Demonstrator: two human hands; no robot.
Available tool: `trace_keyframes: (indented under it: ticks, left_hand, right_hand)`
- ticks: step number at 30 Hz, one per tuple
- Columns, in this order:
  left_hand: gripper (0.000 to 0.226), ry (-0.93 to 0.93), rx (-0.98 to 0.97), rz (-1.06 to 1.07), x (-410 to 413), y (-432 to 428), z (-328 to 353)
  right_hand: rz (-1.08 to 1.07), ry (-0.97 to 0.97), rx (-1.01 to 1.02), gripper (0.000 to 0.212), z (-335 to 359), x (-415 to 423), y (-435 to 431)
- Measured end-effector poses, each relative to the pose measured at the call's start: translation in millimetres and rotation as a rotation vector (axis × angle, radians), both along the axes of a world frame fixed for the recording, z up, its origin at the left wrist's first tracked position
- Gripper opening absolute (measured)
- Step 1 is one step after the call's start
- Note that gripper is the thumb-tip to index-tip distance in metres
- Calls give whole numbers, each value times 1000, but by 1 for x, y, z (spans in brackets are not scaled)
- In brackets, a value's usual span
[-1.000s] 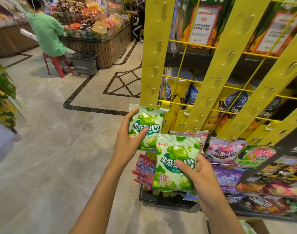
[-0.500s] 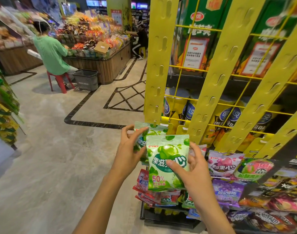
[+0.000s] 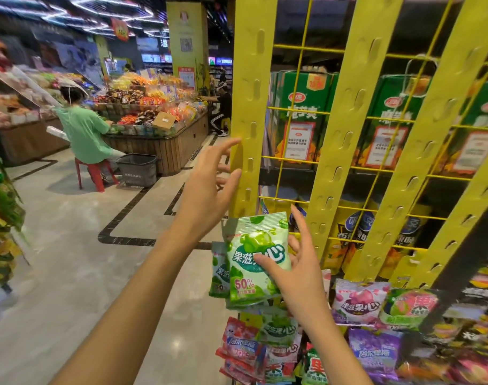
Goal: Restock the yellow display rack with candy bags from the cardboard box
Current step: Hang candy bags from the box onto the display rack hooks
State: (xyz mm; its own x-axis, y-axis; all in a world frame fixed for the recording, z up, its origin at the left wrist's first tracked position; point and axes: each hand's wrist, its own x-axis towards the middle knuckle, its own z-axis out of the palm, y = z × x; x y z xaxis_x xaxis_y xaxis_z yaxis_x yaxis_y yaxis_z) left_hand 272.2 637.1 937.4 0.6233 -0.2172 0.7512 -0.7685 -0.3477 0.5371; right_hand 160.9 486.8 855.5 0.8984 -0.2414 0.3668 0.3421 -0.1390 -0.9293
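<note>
**Hanging green candy bag on rack**

Supermarket aisle, yellow rack [image 3: 247,107] at its left upright. Right hand [image 3: 295,270] fingers pinch green candy bag [image 3: 254,262] low by that upright; left hand [image 3: 209,187] spread, empty, touching the strip. Best: steady strip, align bag's top hole with a free hook.

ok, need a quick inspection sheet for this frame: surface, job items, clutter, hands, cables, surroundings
Surface: yellow display rack, slotted strips over a wire grid; upper slots bare.
Job's things: green candy bag at the leftmost strip's lower end, a second green bag behind it; pink bag and purple bag hang lower right. Cardboard box not in view.
Clutter: nothing seen.
Hands: right hand thumb pressed on the front bag; left hand open, empty, beside the strip.
Cables: nothing seen.
Surroundings: seated person in green shirt on a red stool, grey basket, produce stand.
</note>
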Motion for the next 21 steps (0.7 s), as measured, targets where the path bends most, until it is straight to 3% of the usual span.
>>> trace_keyframes:
  ticks: [8, 21]
  left_hand:
    - [45, -79, 13, 63, 5, 0, 14]
    - [46, 19, -8, -9, -4, -4, 18]
  right_hand:
    - [3, -26, -23, 72, -2, 15, 10]
    - [-56, -10, -47, 71, -12, 30, 7]
